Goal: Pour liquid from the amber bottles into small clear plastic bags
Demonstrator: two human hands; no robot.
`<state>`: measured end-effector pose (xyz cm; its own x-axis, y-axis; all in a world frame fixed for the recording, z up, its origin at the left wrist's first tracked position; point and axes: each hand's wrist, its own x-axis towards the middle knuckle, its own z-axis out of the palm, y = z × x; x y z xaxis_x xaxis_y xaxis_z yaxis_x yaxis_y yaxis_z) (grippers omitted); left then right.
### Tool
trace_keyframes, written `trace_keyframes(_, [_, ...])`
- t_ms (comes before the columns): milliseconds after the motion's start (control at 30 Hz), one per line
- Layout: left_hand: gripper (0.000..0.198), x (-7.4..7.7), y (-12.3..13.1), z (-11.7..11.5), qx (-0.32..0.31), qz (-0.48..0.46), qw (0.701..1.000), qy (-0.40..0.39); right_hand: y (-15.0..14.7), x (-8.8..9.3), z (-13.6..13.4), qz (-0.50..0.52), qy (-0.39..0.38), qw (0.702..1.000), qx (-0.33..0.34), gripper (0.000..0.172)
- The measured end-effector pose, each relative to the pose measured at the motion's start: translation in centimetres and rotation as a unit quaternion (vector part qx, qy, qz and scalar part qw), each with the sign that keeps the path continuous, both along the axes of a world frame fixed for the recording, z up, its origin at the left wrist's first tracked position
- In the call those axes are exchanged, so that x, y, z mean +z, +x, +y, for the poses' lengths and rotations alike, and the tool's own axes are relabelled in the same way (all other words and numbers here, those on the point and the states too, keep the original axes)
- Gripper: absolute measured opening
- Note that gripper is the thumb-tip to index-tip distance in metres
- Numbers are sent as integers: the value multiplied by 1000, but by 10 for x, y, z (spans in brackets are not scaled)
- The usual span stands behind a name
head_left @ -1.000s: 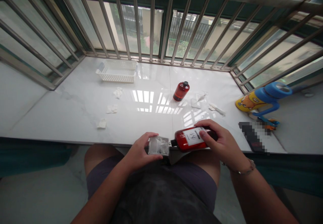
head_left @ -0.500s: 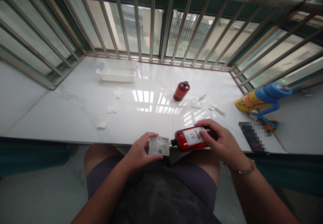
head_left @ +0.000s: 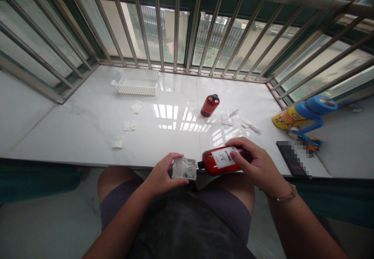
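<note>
My right hand (head_left: 257, 164) grips a red bottle (head_left: 217, 161) with a white label, tipped on its side with its dark neck pointing left. My left hand (head_left: 162, 175) pinches a small clear plastic pouch (head_left: 184, 168) with something white inside, held right at the bottle's mouth. Both are just above the near edge of the white marble sill (head_left: 87, 122), over my lap. A second, smaller red bottle (head_left: 209, 105) with a black cap stands upright farther back on the sill.
A white plastic basket (head_left: 135, 82) sits at the back left. Three crumpled white pads (head_left: 129, 125) lie left of centre; clear wrappers (head_left: 233, 115) lie right of the small bottle. A blue and yellow toy (head_left: 304, 115) and a dark flat object (head_left: 292, 157) lie at the right. Metal bars (head_left: 176, 29) fence the sill.
</note>
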<state>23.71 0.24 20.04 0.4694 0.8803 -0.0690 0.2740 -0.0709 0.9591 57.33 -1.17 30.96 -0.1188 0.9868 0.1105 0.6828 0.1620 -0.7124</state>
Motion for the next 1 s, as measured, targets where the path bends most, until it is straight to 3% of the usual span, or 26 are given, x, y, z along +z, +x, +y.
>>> trace_keyframes(1000, [73, -8, 1, 0, -10, -7, 1000, -6, 0, 4, 2, -26, 22, 999, 26, 25])
